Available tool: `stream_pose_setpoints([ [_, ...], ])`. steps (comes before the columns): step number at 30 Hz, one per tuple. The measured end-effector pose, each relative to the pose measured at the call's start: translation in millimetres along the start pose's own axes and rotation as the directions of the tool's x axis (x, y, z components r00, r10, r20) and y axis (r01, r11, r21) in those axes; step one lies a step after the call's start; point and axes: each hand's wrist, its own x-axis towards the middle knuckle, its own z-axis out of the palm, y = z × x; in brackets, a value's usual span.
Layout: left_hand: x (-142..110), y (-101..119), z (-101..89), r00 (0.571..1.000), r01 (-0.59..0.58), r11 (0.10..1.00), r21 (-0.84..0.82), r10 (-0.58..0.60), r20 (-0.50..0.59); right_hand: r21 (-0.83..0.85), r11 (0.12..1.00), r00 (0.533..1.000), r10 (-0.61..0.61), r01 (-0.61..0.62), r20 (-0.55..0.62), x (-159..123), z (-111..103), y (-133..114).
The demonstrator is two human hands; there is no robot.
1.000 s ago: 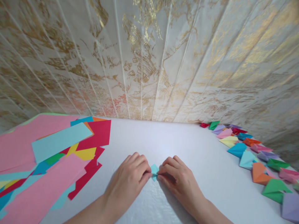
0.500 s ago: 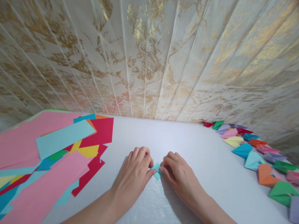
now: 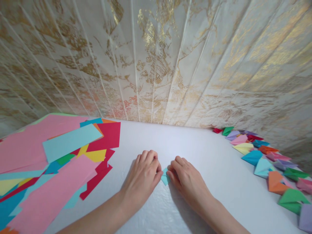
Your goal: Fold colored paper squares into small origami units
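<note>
So the biggest thing here is the white backdrop (image 3: 156, 58) with gold patterning, rising beyond the hands, and below it there's the white table (image 3: 156, 139) that everything sits on. Off to the left of the hands is a messy paper pile (image 3: 56, 191), pink, red, yellow, light blue and more, all overlapping. Well to the right, a curving bunch of little folded paper pieces (image 3: 263, 167) runs from the far edge toward the near side. Both forearms angle inward from the near edge. The left hand (image 3: 145, 177) is palm down, knuckles bent, thumb and index pinched together; the right hand (image 3: 184, 175) mirrors it, fingers curled. Between them, gripped at its two sides by those fingertips, is a tiny light-blue folded paper (image 3: 165, 180), one corner pointing back toward the person.
</note>
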Motion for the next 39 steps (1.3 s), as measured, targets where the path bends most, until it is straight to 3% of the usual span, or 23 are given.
stream_pose_setpoints([
  [4, -1, -2, 0.4, 1.000, 0.005, 0.999, -0.041, -0.005, 0.001, 0.045, 0.999, 1.000, 0.015, -0.015, -0.006, -1, 0, 1],
  [9, 0, -2, -0.8, 1.000, -0.020, 0.995, -0.102, 0.021, 0.008, 0.260, 0.962, 0.995, 0.096, -0.087, -0.020, -2, 0, -2],
  [12, 0, -2, -1.1, 0.999, -0.034, 0.993, -0.112, 0.033, -0.006, 0.308, 0.945, 0.991, 0.130, -0.115, -0.031, -2, 1, -5],
  [21, -1, -4, -1.7, 1.000, -0.030, 0.994, -0.105, 0.030, 0.004, 0.453, 0.882, 0.991, 0.127, -0.130, 0.037, -3, -8, 6],
  [27, -1, -7, 0.4, 0.980, -0.198, 0.980, 0.024, 0.197, 0.040, 0.583, 0.794, 0.984, 0.168, -0.172, 0.060, -7, -8, 18],
  [30, -3, -8, -2.1, 0.977, -0.212, 0.976, 0.051, 0.210, 0.048, 0.633, 0.755, 0.985, 0.148, -0.171, 0.089, -7, -10, 22],
  [34, -3, -10, -9.6, 0.985, -0.162, 0.986, -0.045, 0.165, 0.055, 0.561, 0.820, 0.993, 0.067, -0.109, 0.095, -7, -16, 13],
  [39, -2, -12, -13.7, 0.990, -0.121, 0.966, -0.227, 0.134, 0.044, 0.479, 0.871, 0.994, 0.089, -0.107, 0.060, -10, -12, -7],
])
